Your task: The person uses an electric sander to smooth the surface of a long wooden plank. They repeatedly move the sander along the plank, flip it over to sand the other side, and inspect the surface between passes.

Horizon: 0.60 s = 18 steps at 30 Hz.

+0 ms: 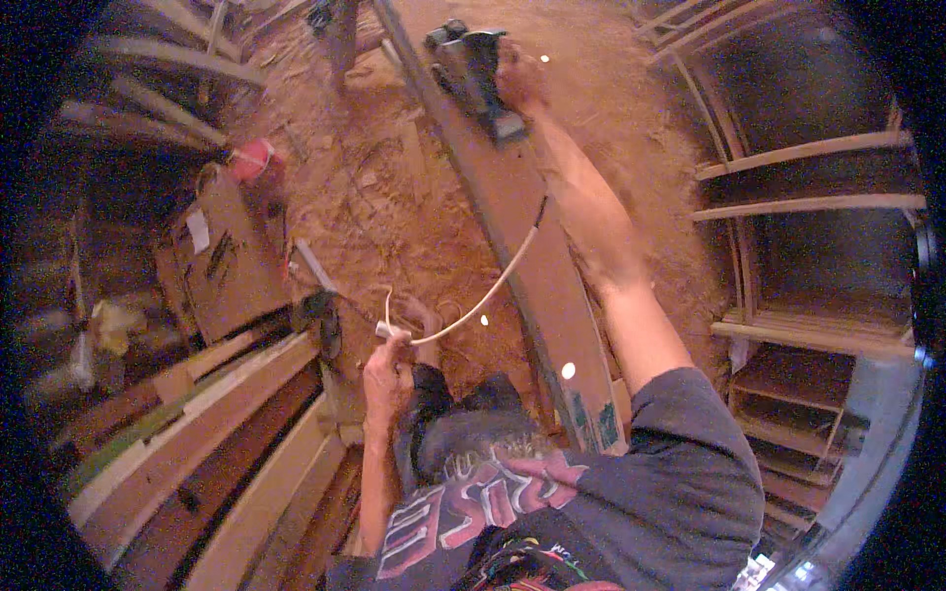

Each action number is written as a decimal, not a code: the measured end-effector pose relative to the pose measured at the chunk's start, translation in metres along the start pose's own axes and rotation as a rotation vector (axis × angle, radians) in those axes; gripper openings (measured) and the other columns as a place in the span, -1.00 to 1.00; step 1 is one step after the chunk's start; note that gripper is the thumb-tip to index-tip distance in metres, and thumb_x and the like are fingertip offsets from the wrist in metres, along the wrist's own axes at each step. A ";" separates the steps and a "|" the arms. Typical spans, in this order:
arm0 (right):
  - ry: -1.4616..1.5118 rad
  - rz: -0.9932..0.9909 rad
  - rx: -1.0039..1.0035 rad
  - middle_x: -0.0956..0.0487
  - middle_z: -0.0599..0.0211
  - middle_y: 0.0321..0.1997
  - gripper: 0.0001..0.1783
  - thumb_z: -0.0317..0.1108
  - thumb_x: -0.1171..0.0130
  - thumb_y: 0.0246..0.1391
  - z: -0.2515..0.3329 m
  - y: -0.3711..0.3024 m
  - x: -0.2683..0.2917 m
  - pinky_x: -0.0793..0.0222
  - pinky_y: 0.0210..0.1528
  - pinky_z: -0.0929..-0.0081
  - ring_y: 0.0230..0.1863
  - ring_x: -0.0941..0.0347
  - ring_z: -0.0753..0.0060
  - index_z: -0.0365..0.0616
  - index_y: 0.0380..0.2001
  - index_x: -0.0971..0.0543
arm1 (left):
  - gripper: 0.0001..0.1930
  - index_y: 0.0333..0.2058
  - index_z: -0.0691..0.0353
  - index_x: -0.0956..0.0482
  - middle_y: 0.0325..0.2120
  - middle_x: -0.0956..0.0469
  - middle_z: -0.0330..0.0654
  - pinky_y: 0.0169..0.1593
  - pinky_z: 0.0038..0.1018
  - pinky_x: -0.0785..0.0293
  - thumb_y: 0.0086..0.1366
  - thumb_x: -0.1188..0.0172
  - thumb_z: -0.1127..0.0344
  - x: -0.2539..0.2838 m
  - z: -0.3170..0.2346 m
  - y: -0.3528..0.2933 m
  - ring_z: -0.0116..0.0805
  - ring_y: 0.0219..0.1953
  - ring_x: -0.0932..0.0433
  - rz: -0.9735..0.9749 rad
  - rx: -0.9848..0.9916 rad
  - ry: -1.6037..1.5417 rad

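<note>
My right hand (520,77) reaches far ahead, its fingers wrapped round a dark handheld power planer (475,84). The planer rests on a long wooden plank (537,261) and is blurred. Nearer my body, my left hand (387,366) is closed on a pale power cord (483,307) beside a white connector (392,332). From there the cord arcs right, over the plank, to a dark end piece near my right forearm. A short loop of cord stands up above the left hand.
Wood shavings (384,197) cover the ground. Stacked boards (212,433) lie at lower left, near a cardboard box (229,251) and a red object (254,160). Wooden frames (808,207) stand along the right side. A bare foot (426,313) shows beyond my left hand.
</note>
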State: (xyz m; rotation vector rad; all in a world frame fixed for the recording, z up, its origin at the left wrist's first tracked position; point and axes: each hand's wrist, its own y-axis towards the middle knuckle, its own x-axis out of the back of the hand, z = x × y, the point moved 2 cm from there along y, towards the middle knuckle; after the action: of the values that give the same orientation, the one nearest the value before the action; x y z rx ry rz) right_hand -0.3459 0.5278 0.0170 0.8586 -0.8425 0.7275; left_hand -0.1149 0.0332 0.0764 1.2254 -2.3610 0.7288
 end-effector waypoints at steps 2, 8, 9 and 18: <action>0.010 -0.069 0.187 -0.62 -0.20 -0.03 -0.45 -0.01 0.28 0.43 0.011 -0.038 -0.039 -0.45 0.04 -0.08 0.01 -0.54 -0.33 -0.15 0.15 -0.49 | -0.57 -0.05 0.26 -0.57 -0.23 -0.66 0.08 0.00 -0.18 -0.55 0.07 0.00 0.63 0.004 0.025 -0.011 0.05 -0.12 -0.65 -0.095 0.067 0.014; 0.592 0.090 -0.424 -0.49 0.15 -0.38 -0.50 -0.02 0.28 0.48 -0.016 -0.303 0.091 -0.36 -0.26 0.15 -0.31 -0.42 0.13 -0.20 -0.13 -0.52 | -0.61 -0.10 0.23 -0.58 -0.27 -0.66 0.07 -0.07 -0.13 -0.52 0.07 -0.02 0.61 0.008 0.076 -0.028 0.12 -0.22 -0.62 -0.036 0.149 0.019; 0.593 0.115 -0.465 -0.46 0.21 -0.44 -0.48 -0.01 0.29 0.49 -0.010 -0.345 0.114 -0.33 -0.30 0.20 -0.37 -0.39 0.21 -0.22 -0.18 -0.52 | -0.62 -0.11 0.20 -0.57 -0.27 -0.66 0.07 -0.08 -0.10 -0.51 0.07 -0.01 0.60 0.006 0.076 -0.032 0.15 -0.23 -0.60 -0.003 0.162 0.017; 0.171 0.349 -0.481 -0.47 0.16 -0.62 -0.46 0.06 0.25 0.42 -0.010 -0.541 0.181 -0.26 -0.57 0.08 -0.62 -0.37 0.02 -0.18 -0.28 -0.52 | -0.60 -0.09 0.17 -0.54 -0.28 -0.66 0.06 -0.06 -0.09 -0.53 0.08 0.02 0.62 -0.052 0.105 -0.063 0.13 -0.18 -0.63 0.013 0.119 -0.026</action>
State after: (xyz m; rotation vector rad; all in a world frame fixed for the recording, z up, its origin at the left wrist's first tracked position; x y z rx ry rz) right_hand 0.1852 0.3226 -0.0177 0.2167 -0.9710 0.8403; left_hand -0.0438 -0.0281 -0.0180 1.2759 -2.3785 0.8742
